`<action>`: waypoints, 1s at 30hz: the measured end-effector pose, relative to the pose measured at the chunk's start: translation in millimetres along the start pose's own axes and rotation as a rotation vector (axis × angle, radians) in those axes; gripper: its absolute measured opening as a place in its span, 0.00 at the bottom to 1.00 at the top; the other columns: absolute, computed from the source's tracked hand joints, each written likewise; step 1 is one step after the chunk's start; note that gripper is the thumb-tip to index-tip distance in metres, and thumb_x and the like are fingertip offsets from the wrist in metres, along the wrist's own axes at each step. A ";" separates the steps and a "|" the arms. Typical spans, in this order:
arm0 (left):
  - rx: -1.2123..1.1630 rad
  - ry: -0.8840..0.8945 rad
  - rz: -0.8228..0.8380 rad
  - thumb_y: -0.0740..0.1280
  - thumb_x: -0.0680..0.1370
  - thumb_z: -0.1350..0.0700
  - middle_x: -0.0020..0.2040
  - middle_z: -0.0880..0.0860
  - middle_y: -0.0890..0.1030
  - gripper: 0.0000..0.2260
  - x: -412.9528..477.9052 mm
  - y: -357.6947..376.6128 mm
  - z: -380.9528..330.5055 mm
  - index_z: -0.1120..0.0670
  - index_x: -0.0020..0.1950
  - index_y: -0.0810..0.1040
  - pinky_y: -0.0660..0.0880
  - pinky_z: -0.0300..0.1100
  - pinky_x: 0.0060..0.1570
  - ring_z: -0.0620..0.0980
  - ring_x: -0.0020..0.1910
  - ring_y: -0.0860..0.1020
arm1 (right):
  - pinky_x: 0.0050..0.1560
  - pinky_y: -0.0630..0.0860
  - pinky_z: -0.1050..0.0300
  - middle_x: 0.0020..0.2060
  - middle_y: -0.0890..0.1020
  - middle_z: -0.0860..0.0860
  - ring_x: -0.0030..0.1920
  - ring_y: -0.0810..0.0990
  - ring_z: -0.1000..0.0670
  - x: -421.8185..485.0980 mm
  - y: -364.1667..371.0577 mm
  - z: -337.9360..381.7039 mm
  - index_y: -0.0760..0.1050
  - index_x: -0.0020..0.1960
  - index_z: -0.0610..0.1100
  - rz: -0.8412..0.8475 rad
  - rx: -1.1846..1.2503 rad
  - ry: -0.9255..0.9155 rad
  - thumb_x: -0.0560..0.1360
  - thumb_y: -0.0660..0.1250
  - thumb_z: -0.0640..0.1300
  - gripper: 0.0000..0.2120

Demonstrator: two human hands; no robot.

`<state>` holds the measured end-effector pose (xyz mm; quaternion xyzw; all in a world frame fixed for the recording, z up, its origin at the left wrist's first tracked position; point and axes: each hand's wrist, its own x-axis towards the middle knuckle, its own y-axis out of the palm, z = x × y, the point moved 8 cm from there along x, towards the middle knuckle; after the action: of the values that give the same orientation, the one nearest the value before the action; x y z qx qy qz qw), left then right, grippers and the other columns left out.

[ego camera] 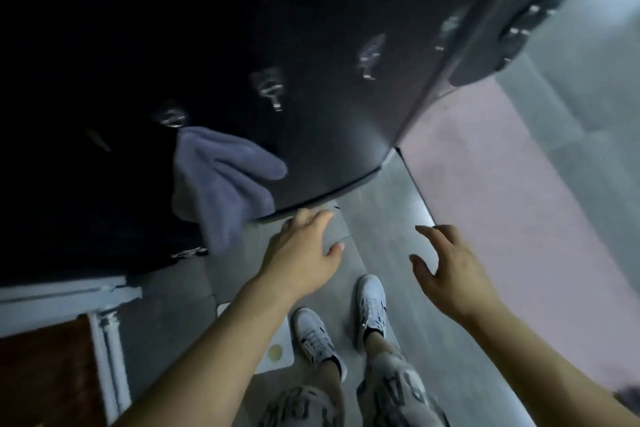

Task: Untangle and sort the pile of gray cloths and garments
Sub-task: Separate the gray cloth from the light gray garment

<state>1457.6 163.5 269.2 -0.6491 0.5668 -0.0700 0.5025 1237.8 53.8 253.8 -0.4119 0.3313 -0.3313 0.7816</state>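
Left hand, right hand spread, empty; gray cloth hangs past dark panel lower edge.

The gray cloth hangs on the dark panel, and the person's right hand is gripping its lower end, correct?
Not quite. The gray cloth does hang on the dark panel, but the right hand grips nothing: the head view shows it open, fingers spread, well apart from the cloth.

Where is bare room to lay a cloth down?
Bare: the gray floor between the left hand and right hand, ahead of the shoes, and the pink surface beside it. Crowded: left, where the gray cloth hangs.
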 end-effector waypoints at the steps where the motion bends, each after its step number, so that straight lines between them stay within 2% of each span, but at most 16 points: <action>1: 0.066 0.026 0.036 0.63 0.79 0.42 0.72 0.49 0.66 0.25 4.1 9.2 -20.5 0.45 0.75 0.65 0.68 0.50 0.68 0.54 0.70 0.68 | 0.56 0.76 0.49 0.62 0.76 0.45 0.57 0.79 0.39 -17.9 -10.3 -17.8 0.73 0.70 0.44 -0.013 -0.002 0.055 0.76 0.71 0.47 0.24; 5: 0.267 0.204 0.122 0.63 0.79 0.41 0.72 0.52 0.66 0.26 17.8 45.0 -122.7 0.47 0.75 0.65 0.68 0.50 0.67 0.56 0.70 0.67 | 0.56 0.77 0.43 0.62 0.75 0.46 0.58 0.77 0.40 -86.3 -44.4 -84.4 0.73 0.69 0.45 -0.129 0.021 0.239 0.76 0.70 0.50 0.23; 9: 0.428 0.408 0.226 0.62 0.80 0.41 0.70 0.54 0.68 0.25 21.9 99.3 -234.1 0.49 0.74 0.65 0.70 0.53 0.64 0.58 0.68 0.69 | 0.55 0.77 0.43 0.61 0.75 0.45 0.58 0.77 0.40 -156.2 -85.3 -147.8 0.72 0.69 0.46 -0.273 0.051 0.481 0.75 0.69 0.52 0.25; 14: 0.614 0.680 0.316 0.63 0.79 0.40 0.68 0.56 0.71 0.25 8.5 176.6 -387.3 0.49 0.73 0.68 0.69 0.51 0.64 0.59 0.67 0.71 | 0.59 0.74 0.42 0.63 0.74 0.45 0.61 0.74 0.41 -244.2 -138.5 -233.2 0.70 0.70 0.47 -0.428 0.099 0.767 0.73 0.66 0.54 0.26; 17: 0.679 0.795 0.365 0.62 0.79 0.41 0.69 0.57 0.71 0.25 -1.5 229.7 -479.4 0.50 0.73 0.68 0.69 0.53 0.64 0.60 0.67 0.71 | 0.60 0.71 0.41 0.65 0.74 0.45 0.63 0.73 0.41 -293.5 -154.8 -284.1 0.70 0.69 0.49 -0.463 0.108 0.924 0.73 0.70 0.53 0.26; 23: 0.807 0.979 0.414 0.60 0.80 0.40 0.69 0.56 0.70 0.25 -22.4 356.0 -655.7 0.49 0.73 0.67 0.71 0.54 0.62 0.60 0.66 0.72 | 0.63 0.70 0.39 0.64 0.74 0.46 0.63 0.73 0.41 -360.7 -163.8 -396.0 0.69 0.68 0.49 -0.486 0.215 1.102 0.72 0.70 0.53 0.27; 26: 0.865 1.054 0.425 0.60 0.80 0.39 0.70 0.56 0.70 0.25 -34.7 406.2 -718.8 0.49 0.74 0.66 0.71 0.55 0.62 0.59 0.66 0.72 | 0.65 0.69 0.40 0.65 0.74 0.47 0.65 0.72 0.42 -378.3 -173.0 -436.6 0.69 0.69 0.49 -0.498 0.232 1.148 0.72 0.70 0.53 0.27; 30: 0.931 1.151 0.474 0.60 0.80 0.40 0.70 0.55 0.71 0.25 -61.4 479.4 -801.5 0.50 0.74 0.67 0.72 0.54 0.62 0.59 0.67 0.72 | 0.63 0.70 0.40 0.64 0.75 0.45 0.64 0.73 0.41 -415.7 -191.9 -504.3 0.70 0.69 0.48 -0.571 0.293 1.265 0.72 0.71 0.53 0.27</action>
<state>587.9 -175.5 336.6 -0.0940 0.7743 -0.5179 0.3514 558.8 83.8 298.7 -0.1018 0.5527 -0.7401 0.3694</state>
